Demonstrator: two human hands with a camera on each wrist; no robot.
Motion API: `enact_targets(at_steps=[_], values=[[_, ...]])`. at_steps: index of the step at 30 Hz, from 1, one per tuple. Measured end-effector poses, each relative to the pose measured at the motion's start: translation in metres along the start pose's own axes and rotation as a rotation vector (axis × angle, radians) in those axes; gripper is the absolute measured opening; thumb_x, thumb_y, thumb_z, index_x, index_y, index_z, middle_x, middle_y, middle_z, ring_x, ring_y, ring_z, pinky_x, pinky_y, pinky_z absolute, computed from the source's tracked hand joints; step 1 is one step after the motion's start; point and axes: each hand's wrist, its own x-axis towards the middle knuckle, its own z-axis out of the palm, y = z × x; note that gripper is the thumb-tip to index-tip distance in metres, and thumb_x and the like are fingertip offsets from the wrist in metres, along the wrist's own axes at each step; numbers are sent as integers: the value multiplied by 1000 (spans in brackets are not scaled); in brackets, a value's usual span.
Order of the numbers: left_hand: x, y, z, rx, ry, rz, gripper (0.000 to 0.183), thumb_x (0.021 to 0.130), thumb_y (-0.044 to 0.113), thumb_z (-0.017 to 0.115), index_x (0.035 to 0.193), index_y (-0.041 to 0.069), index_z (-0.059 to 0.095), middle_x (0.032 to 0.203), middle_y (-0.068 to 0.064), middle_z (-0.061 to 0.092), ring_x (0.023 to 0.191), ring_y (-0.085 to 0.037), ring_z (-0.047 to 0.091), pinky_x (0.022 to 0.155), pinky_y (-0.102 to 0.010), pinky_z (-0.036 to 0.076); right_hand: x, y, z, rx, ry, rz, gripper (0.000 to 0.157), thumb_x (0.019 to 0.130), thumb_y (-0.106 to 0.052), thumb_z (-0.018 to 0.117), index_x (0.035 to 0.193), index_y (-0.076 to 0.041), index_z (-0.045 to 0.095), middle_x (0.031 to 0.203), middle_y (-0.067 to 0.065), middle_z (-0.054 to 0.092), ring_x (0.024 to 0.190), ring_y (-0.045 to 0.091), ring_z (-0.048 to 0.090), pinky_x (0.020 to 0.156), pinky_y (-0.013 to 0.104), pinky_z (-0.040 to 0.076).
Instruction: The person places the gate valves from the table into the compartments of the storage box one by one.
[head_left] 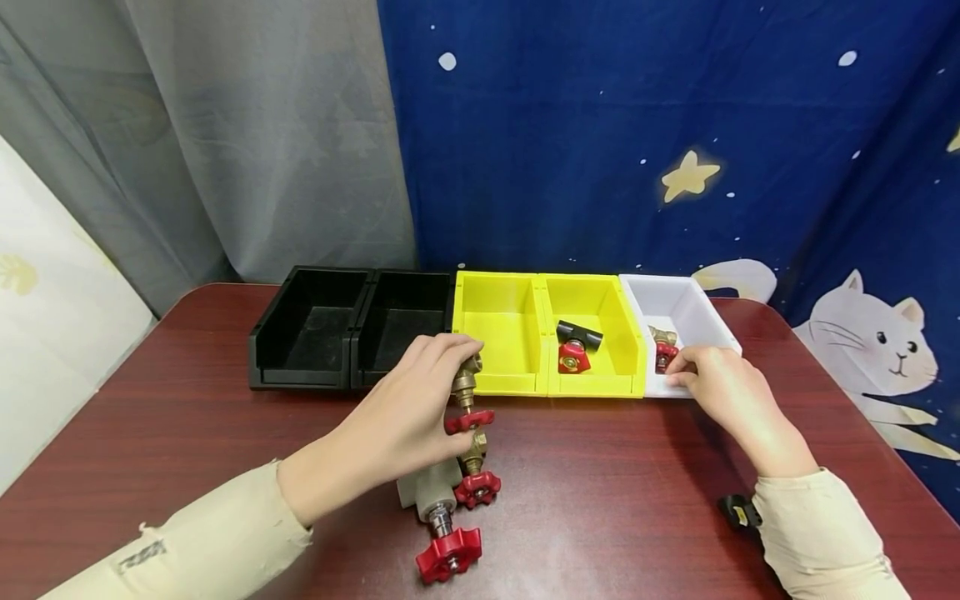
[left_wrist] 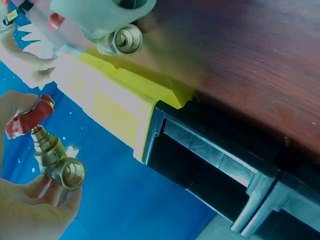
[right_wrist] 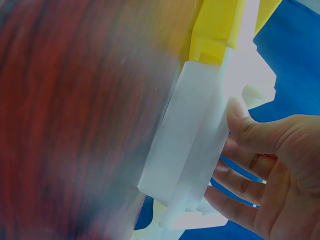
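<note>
Valve (head_left: 465, 387) — long axis toward wearer (head_left: 202, 529), handle (head_left: 465, 422) nearest

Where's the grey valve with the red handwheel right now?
In the head view, the grey valve lies on the table at lower centre, just below the left hand in the picture, with a brass valve close on its right.

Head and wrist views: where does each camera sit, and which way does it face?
Head: worn there, facing forward and down; left hand, right hand and sleeves show.
Left wrist: worn there, facing the brass valve in that hand; both hands show.
Right wrist: worn there, facing the white bin; only the right hand shows.
Both wrist views share yellow bins.
</note>
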Motion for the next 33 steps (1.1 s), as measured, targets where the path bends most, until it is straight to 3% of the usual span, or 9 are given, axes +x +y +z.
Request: enact_targets(at_steps=[9,18,33], values=[[23,-9,17,37,2,39,79,65,28,79,131,2,44,130,-8,44,112,-20,40,96,-30,41,0,1,0,1,-3,2,5,80,-15,72,75,-17,69,83,12,67,69,30,57,60,51,45],[45,-20,35,51,-35,30,84,65,30,79,134,2,41,132,-10,43,118,-24,39,100,-34,37,1,0,-1,2,-4,3,5,80,-15,72,76,-17,69,82,12,66,69,29,56,61,51,45],[66,-34,47,85,-85,37,85,67,31,80,135,3,40,132,-8,43,115,-23,40,97,-32,40,1,0,0,1,-1,8,5,80,-15,72,75,-16,69,82,12,66,69,29,56,61,50,45]])
